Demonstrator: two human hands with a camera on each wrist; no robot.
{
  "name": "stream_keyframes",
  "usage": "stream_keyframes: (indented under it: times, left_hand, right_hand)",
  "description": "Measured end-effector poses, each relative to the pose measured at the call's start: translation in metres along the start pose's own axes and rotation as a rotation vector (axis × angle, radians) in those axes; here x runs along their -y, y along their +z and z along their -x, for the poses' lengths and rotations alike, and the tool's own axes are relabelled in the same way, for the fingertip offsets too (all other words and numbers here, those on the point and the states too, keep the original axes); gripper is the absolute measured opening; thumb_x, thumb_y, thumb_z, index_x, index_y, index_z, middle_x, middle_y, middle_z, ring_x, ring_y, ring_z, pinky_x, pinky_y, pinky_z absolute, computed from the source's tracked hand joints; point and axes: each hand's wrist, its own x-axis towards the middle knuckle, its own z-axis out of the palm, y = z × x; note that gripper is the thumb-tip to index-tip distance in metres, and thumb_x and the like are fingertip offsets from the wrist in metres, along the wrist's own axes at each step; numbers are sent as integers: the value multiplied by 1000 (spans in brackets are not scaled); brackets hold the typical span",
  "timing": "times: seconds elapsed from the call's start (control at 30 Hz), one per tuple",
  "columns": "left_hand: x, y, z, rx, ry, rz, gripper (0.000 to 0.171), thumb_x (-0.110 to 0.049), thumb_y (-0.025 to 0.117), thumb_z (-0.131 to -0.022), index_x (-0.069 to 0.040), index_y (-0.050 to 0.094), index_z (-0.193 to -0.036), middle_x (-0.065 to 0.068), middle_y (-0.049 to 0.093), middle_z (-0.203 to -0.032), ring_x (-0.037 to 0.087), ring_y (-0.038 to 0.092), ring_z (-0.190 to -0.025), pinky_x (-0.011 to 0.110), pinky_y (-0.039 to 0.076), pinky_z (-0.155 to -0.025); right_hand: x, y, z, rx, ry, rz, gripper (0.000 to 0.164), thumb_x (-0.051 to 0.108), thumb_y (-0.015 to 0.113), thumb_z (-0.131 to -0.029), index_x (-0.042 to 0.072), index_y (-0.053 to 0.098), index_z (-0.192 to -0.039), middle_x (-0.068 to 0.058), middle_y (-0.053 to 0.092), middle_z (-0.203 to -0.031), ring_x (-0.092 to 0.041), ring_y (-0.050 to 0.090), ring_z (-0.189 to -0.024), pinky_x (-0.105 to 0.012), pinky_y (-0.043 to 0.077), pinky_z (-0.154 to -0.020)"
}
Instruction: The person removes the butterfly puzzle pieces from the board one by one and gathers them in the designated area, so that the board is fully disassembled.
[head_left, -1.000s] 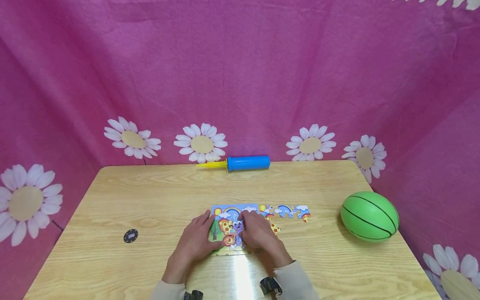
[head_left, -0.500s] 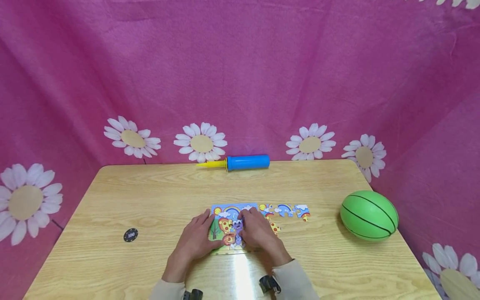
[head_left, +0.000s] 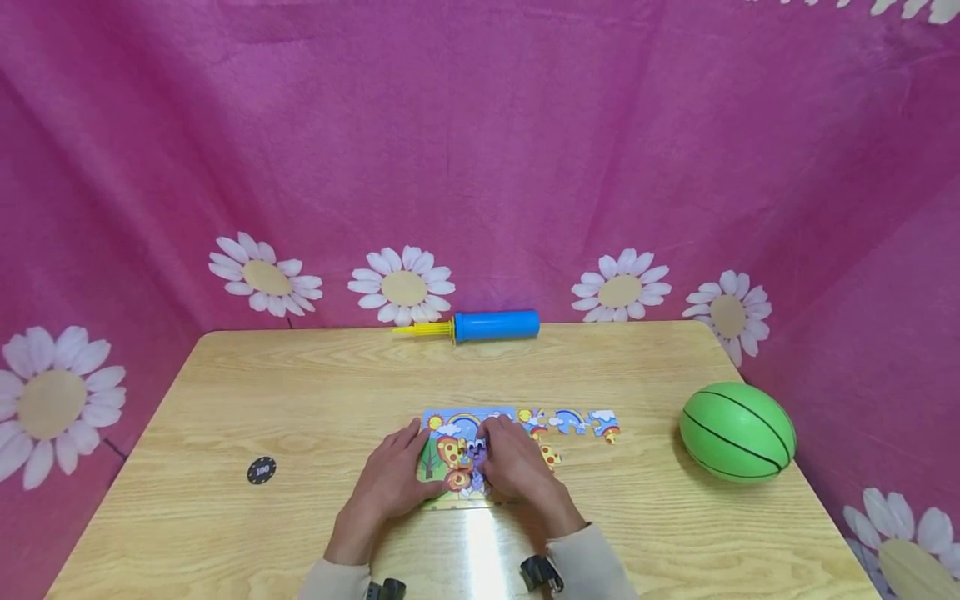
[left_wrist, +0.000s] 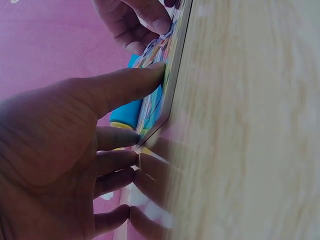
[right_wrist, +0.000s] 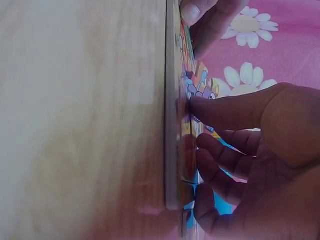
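A jigsaw puzzle board [head_left: 450, 414] with a colourful cartoon picture lies flat on the wooden table. My left hand [head_left: 390, 479] rests at its left side. In the left wrist view, that thumb [left_wrist: 142, 82] presses on the board near the front edge, while the fingers extend past the left side and touch the table. Over the board's right half, my right hand [head_left: 513, 458] pinches a purple puzzle piece [right_wrist: 200, 92], which stands slightly raised and tilted in the right wrist view. The right palm and fingers hide part of the picture.
Several loose puzzle pieces [head_left: 570, 421] lie right of the board. A blue and yellow hand pump [head_left: 495, 326] lies at the table's back edge. A green ball [head_left: 738, 432] sits at the right, and a black poker chip [head_left: 262, 471] at the left.
Both hands stay nearly where they were. The purple piece at my right fingertips has shifted and tilted slightly. The other things have not moved.
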Motion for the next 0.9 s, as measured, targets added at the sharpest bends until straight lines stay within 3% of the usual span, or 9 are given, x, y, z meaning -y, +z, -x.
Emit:
stream_keyframes:
  times: [0.27,0.57,0.9]
  left_hand:
    - [0,2,1,-3,0,-4,90,-53,76,-75,-9,43,-146,12,33,-157,35,33,-142,53,32,-114]
    - [2,1,0,-12,4,-4,91,-53,77,-75,-9,42,-147,12,33,-157,35,34,-142,55,32,-113]
    - [2,3,0,-6,-4,-2,92,-55,76,-75,-10,42,-147,11,32,-158,35,33,-142,54,31,-114]
  right_hand:
    - [-2,2,5,-64,-7,-4,33,9,72,-74,18,60,-104,4,52,-84,-20,50,-86,-35,39,-65]
    - [-4,1,5,-40,-46,-68,40,6,75,-74,21,59,-107,9,58,-79,-11,49,-75,-27,37,-66]
    - [-9,1,6,-85,-66,-168,38,7,75,-73,19,60,-105,10,65,-77,-8,57,-74,-25,42,-65]
